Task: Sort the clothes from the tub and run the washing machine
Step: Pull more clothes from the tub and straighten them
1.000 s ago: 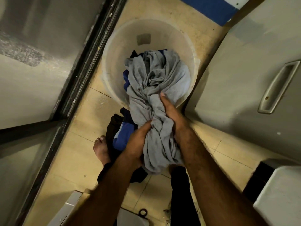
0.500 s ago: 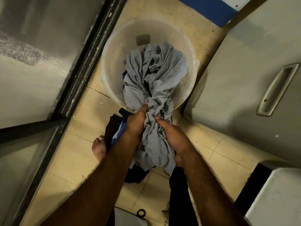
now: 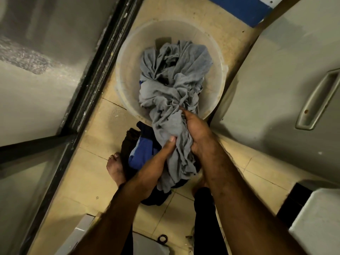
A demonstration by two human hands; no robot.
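Beige floor tiles [image 3: 88, 181] carry a translucent round plastic tub [image 3: 127, 57], over whose near rim the left hand [image 3: 159, 161] and right hand [image 3: 197, 130], fingers curled tight, grip a crumpled grey fabric garment [image 3: 171, 85], beside a dark-and-blue clothes pile [image 3: 141, 153] already out, so sorting looks partway and washing unstarted.

A home's narrow washing corner — beige tiled floor [image 3: 88, 181], a plastic tub [image 3: 127, 74] of clothes [image 3: 174, 80] at top centre, a dark-framed glass door [image 3: 46, 80] at left, a white appliance [image 3: 316, 223] lower right.
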